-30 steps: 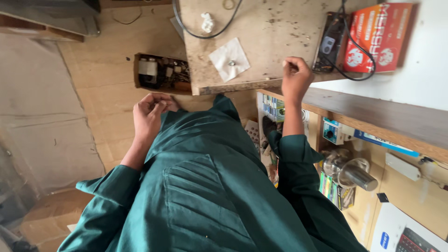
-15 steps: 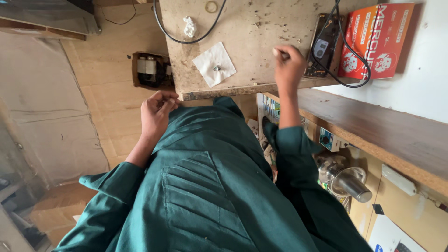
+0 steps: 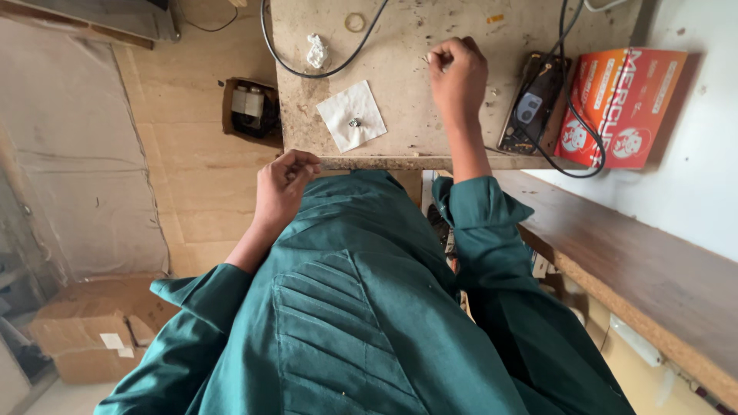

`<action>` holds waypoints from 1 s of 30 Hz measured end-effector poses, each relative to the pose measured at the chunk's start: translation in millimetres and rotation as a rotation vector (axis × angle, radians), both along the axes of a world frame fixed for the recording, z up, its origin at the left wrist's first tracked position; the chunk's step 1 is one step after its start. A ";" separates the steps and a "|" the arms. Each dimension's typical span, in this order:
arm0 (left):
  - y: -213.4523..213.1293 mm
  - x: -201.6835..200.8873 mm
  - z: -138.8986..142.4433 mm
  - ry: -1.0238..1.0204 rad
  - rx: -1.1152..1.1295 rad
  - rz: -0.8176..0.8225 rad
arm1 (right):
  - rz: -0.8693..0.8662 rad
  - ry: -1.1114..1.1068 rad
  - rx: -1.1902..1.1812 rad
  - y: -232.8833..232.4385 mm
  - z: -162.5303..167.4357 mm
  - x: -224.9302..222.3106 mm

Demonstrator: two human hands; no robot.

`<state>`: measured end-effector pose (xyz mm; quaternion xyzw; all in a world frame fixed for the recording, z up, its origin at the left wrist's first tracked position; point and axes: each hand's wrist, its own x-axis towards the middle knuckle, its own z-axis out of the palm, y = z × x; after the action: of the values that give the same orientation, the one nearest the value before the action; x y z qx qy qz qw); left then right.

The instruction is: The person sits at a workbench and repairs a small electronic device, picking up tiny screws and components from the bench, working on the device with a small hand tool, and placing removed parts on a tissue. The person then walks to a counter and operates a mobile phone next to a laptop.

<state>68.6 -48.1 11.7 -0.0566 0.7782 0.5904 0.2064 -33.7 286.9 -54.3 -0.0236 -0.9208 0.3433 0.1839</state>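
Note:
My right hand (image 3: pixel 458 77) rests on the worn wooden tabletop (image 3: pixel 407 131), thumb and fingers pinched on a tiny metal piece at its tips. My left hand (image 3: pixel 283 186) hovers just below the table's near edge, above my green garment (image 3: pixel 346 307). Its fingers are curled loosely together and nothing shows inside them. A white paper square (image 3: pixel 352 115) with a small screw (image 3: pixel 355 121) on it lies on the table between the two hands.
A black cable (image 3: pixel 307 73) loops over the table, near a white crumpled lump (image 3: pixel 317 51) and a thin ring (image 3: pixel 355 21). A black handheld device (image 3: pixel 530 107) and an orange-red box (image 3: pixel 615 107) lie at right. A wooden shelf (image 3: pixel 653 277) runs along the right. Cardboard boxes (image 3: pixel 92 330) sit on the floor.
My right hand has moved from the table's near edge farther onto the tabletop, with its fingers pinched. The left hand has stayed near the edge. The view has shifted closer to the table.

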 end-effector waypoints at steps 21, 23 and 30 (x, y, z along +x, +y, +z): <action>61.8 -27.8 9.5 -0.032 0.052 -0.111 | -0.182 -0.164 -0.491 36.8 6.4 66.4; 64.4 -25.8 6.3 -0.068 0.092 -0.111 | -0.161 -0.231 -0.576 28.3 12.6 81.9; 77.4 -30.2 0.2 -0.107 0.143 -0.140 | -0.139 -0.273 -0.347 10.5 22.4 91.1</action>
<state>38.4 29.3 11.9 -0.0186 0.7240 0.6246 0.2921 57.5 297.4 -31.8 -0.1646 -0.8605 0.4765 0.0742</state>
